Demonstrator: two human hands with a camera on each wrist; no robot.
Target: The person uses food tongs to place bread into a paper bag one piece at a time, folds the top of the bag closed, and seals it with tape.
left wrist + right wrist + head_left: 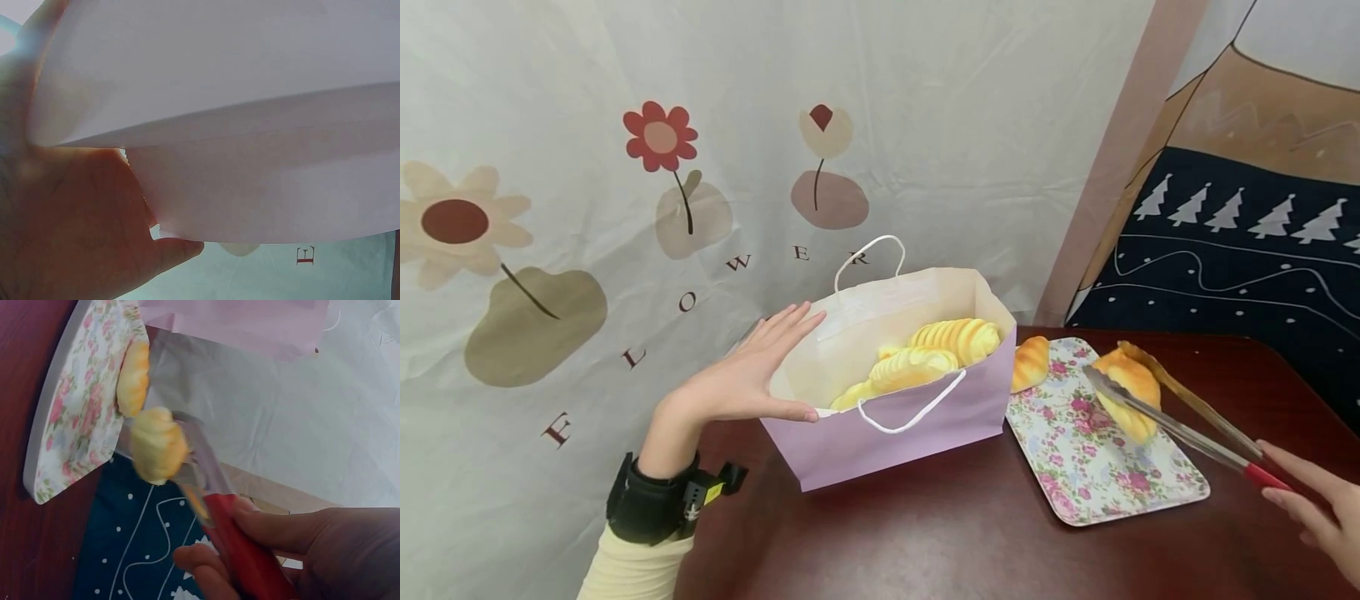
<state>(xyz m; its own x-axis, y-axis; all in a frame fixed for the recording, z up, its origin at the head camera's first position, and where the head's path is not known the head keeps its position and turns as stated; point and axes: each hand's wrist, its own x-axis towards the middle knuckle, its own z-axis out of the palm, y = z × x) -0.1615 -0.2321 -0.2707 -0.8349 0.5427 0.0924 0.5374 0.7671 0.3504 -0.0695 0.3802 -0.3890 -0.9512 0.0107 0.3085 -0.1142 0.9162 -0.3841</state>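
Note:
A lilac paper bag (895, 446) with white cord handles stands on the table, several bread rolls (955, 337) inside it. My left hand (741, 379) spreads across the bag's left end, thumb at the front rim and straight fingers toward the back rim. The left wrist view shows the palm against the bag's side (250, 181). My right hand (1318, 504) grips metal tongs with red handles (240, 544). Between the tong tips is a golden bread roll (1127, 387), held above a floral tray (1075, 492). Another roll (133, 378) lies on the tray beside the bag.
The dark reddish-brown table (925, 533) extends in front of the bag and tray. Behind it hangs a pale curtain (970, 125) with printed flowers. A dark cloth with white trees (1225, 250) hangs at the right.

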